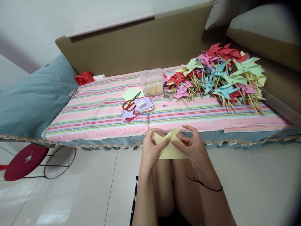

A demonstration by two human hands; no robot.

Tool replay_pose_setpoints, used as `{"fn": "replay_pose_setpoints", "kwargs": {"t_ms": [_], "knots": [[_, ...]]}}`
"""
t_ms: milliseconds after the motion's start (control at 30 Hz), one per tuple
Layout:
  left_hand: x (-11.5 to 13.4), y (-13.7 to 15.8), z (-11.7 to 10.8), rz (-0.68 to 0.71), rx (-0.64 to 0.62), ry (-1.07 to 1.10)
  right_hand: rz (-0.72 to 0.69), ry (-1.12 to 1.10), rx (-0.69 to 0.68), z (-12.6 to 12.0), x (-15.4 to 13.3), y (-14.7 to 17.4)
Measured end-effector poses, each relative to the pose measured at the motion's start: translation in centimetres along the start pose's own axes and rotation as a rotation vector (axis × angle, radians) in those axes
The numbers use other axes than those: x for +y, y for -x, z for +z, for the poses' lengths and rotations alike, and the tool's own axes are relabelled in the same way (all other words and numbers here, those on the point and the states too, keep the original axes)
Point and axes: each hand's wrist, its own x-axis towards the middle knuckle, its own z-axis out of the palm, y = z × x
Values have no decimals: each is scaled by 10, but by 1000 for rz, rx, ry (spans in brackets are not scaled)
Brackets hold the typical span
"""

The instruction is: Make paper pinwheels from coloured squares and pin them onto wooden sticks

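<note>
A pale yellow paper square, cut toward its middle with a corner or two folded inward, is held above my knees. My left hand pinches its left part, thumb near the middle. From the other side my right hand grips it, thumb also pressed near the middle and index finger raised. The fingers behind the paper are partly hidden. Beyond the hands, on the striped cloth, lie red-handled scissors, a stack of coloured paper and cut purple paper.
A clear box of wooden sticks stands behind a small clear case and small metal pieces. Finished paper pinwheels are heaped at the right. A red plastic bag lies far left; a red stool stands on the floor.
</note>
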Motion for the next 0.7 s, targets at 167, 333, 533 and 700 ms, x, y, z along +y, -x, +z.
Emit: {"fn": "replay_pose_setpoints", "kwargs": {"t_ms": [167, 333, 533, 700], "knots": [[2, 2, 2, -24, -22, 19, 8, -16, 24, 0, 2, 0], [3, 2, 3, -19, -12, -7, -2, -49, 39, 2, 3, 1], [2, 2, 2, -17, 16, 22, 0, -39, 35, 2, 2, 1], [2, 2, 0, -18, -8, 19, 1, -24, 18, 1, 2, 0]]}}
